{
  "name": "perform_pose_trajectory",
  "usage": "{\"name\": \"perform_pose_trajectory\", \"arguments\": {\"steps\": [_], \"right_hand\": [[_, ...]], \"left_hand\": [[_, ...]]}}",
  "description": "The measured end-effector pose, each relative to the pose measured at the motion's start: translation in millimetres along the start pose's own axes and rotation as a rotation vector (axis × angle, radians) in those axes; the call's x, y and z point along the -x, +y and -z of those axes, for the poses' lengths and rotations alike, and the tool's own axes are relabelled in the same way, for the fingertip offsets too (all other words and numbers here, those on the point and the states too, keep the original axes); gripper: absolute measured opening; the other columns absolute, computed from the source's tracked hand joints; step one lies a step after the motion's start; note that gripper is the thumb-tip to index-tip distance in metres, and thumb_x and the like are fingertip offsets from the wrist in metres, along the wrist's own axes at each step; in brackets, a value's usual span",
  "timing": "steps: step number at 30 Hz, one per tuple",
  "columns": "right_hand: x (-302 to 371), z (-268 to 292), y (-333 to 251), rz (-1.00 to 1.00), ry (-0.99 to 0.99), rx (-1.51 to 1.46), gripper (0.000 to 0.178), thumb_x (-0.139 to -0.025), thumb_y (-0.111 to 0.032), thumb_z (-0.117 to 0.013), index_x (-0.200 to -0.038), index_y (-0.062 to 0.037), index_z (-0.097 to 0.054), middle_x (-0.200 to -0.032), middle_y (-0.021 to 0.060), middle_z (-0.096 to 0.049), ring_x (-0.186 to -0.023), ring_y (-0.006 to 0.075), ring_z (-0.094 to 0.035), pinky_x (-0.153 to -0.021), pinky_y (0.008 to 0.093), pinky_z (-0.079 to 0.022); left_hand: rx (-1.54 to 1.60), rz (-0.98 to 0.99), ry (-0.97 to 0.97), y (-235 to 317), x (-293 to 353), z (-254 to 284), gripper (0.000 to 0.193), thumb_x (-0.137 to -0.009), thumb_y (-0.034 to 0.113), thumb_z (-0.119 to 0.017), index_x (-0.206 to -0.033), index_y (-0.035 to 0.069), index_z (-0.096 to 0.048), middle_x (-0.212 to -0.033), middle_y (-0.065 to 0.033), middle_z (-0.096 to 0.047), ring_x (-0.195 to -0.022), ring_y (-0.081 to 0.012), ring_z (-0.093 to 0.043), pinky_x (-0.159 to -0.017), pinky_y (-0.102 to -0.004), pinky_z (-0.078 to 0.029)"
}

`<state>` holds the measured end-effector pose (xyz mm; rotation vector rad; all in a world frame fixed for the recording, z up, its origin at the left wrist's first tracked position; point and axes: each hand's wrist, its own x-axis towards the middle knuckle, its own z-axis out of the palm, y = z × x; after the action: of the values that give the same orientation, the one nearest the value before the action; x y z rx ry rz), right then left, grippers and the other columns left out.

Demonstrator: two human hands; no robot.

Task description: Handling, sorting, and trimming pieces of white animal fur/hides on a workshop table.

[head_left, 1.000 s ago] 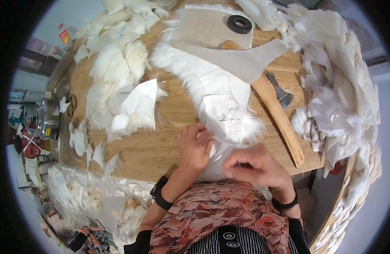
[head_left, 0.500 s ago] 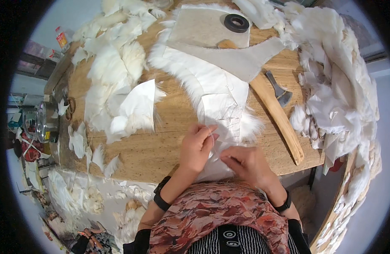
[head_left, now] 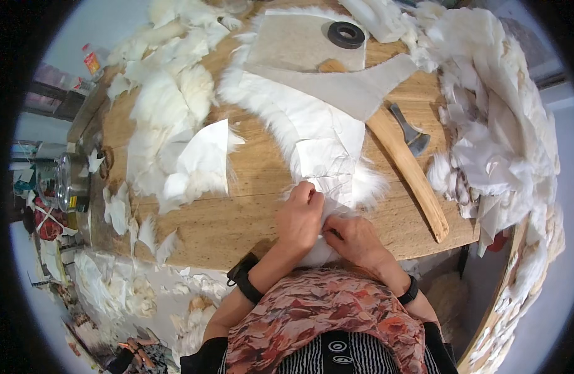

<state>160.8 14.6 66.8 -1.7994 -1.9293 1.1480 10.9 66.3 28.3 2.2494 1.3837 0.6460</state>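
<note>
- Two hands, close together over the near end of a white fur strip [head_left: 327, 134], at the near edge of a wooden table [head_left: 256, 168].
- Left hand [head_left: 301, 215]: fingers curled at the strip; whether they pinch it cannot be told.
- Right hand [head_left: 355, 240]: just beside, fingers bent; grip likewise unclear.
- Right of the strip: curved wooden stick [head_left: 408, 171], dark blade [head_left: 416, 140].

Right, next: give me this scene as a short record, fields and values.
Left hand: curled at the near part of the white fur piece
Right hand: close beside the left one, also curled
Grip: unclear
Table: wooden
Far side: black ring on a beige sheet
Right: curved wooden stick beside dark metal blade
Both sides: heaps of white fur
</note>
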Motion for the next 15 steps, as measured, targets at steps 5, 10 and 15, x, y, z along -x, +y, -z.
{"name": "perform_pose_trajectory", "arguments": {"steps": [5,10,15], "right_hand": [[5,4,19,0.07,0.039,-0.225,0.014,-0.088,-0.02,-0.06,-0.09,-0.0067,-0.066,-0.077,0.0175,-0.065,-0.074,0.0348,-0.065,-0.067,0.0426,-0.05],[22,77,62,-0.127,0.263,-0.925,0.01,-0.09,-0.012,-0.06,-0.087,-0.0039,-0.065,-0.063,-0.0049,-0.051,-0.055,0.0076,-0.047,-0.049,0.0246,-0.036],[22,93,64,-0.104,0.545,-1.013,0.006,-0.088,-0.009,-0.062,-0.092,-0.0068,-0.067,-0.065,-0.0044,-0.054,-0.053,0.0041,-0.045,-0.047,0.0211,-0.031]], "left_hand": [[0.329,0.087,0.114,-10,1,-1,0.007,-0.081,-0.001,-0.058,-0.088,0.002,-0.056,-0.094,-0.0132,-0.055,-0.086,-0.0342,-0.058,-0.07,-0.0419,-0.047],[0.323,0.132,0.116,-11,6,2,0.008,-0.083,-0.002,-0.058,-0.088,0.001,-0.052,-0.095,-0.0158,-0.055,-0.083,-0.0333,-0.056,-0.072,-0.0389,-0.046],[0.052,0.051,0.11,-8,5,-5,0.008,-0.085,-0.002,-0.058,-0.089,0.001,-0.053,-0.098,-0.0162,-0.055,-0.085,-0.0336,-0.056,-0.074,-0.0381,-0.047]]}}
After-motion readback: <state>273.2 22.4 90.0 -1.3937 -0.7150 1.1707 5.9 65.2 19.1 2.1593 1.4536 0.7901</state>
